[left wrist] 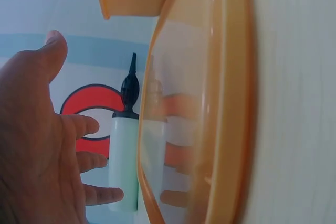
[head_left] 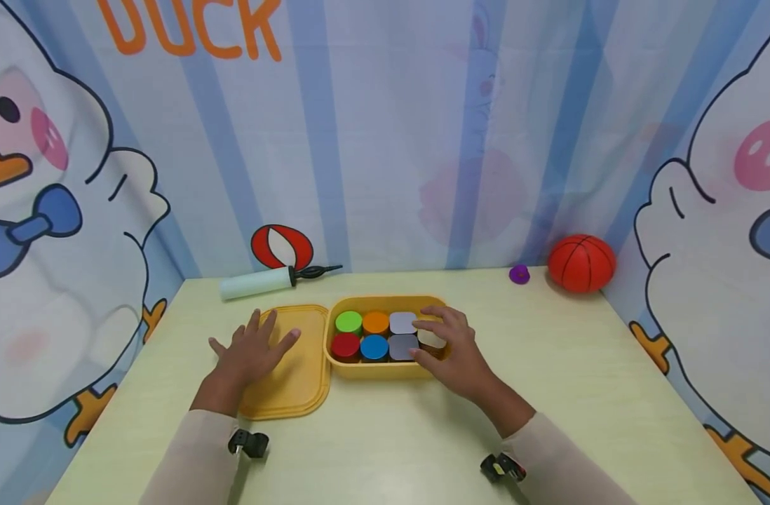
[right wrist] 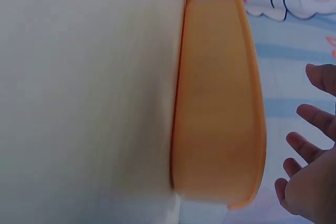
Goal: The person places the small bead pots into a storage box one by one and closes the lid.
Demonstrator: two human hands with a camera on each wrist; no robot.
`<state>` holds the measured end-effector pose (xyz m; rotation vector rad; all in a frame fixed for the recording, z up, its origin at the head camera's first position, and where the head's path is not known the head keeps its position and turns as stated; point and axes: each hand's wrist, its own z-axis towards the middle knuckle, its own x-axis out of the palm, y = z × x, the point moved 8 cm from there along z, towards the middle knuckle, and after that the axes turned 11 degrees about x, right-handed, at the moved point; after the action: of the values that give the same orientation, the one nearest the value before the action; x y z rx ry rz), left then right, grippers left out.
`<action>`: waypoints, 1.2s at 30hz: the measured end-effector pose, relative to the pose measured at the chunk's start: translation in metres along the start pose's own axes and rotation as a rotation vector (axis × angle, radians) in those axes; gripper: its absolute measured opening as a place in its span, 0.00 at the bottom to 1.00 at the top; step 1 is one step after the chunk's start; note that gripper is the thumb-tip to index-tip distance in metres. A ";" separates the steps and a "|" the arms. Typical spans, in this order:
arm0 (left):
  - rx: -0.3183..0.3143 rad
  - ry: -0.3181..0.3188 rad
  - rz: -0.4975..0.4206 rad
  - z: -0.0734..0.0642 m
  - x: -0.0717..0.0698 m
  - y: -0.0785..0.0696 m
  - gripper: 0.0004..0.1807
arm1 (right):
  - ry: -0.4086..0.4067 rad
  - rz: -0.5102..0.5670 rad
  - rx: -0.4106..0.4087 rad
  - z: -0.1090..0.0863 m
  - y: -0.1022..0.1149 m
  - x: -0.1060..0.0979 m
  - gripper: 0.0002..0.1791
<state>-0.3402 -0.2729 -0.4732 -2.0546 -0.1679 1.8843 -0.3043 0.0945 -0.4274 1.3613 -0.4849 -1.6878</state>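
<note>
Your left hand (head_left: 251, 351) lies flat with fingers spread on the yellow lid (head_left: 293, 361), which sits open on the counter (head_left: 568, 379) just left of the yellow box (head_left: 385, 370) and touches its left edge. That hand grasps nothing. Your right hand (head_left: 451, 344) hovers over the right end of the box, fingers loosely spread over a white-topped jar (head_left: 432, 339); from the head view you cannot tell whether the fingertips touch it, and the right wrist view shows the fingers released and apart from the box wall.

Inside the box stand small jars with flat caps: green (head_left: 348, 322), orange (head_left: 376, 322), red (head_left: 345, 345), blue (head_left: 374, 346) and two grey (head_left: 402, 322) ones, packed touching one another.

The jars look light, rigid and smooth-capped, so they will likely slip if you pinch from above alone. Because they sit tight together, take one by its cap rim with thumb and fingertip. The lid looks stiff, thin plastic, glossy; grip it at its edge.

Far on the counter lie a pale pump (head_left: 259, 283), a purple piece (head_left: 519, 275) and an orange ball (head_left: 581, 262).
</note>
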 end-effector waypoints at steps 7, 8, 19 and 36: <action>-0.010 0.042 -0.027 0.010 0.002 0.012 0.61 | 0.084 0.023 -0.041 -0.018 0.033 0.026 0.25; -0.014 0.047 -0.034 0.012 0.002 0.014 0.61 | 0.113 0.030 -0.048 -0.021 0.038 0.031 0.25; -0.023 0.081 -0.021 0.024 0.007 0.019 0.62 | 0.534 0.103 0.082 -0.042 0.052 0.094 0.26; 0.039 0.071 0.064 0.025 0.004 0.020 0.60 | 0.796 -0.075 0.173 -0.044 0.040 0.148 0.47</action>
<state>-0.3673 -0.2863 -0.4846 -2.1205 -0.0472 1.8330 -0.2491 -0.0381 -0.4967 2.0418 -0.1132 -1.0359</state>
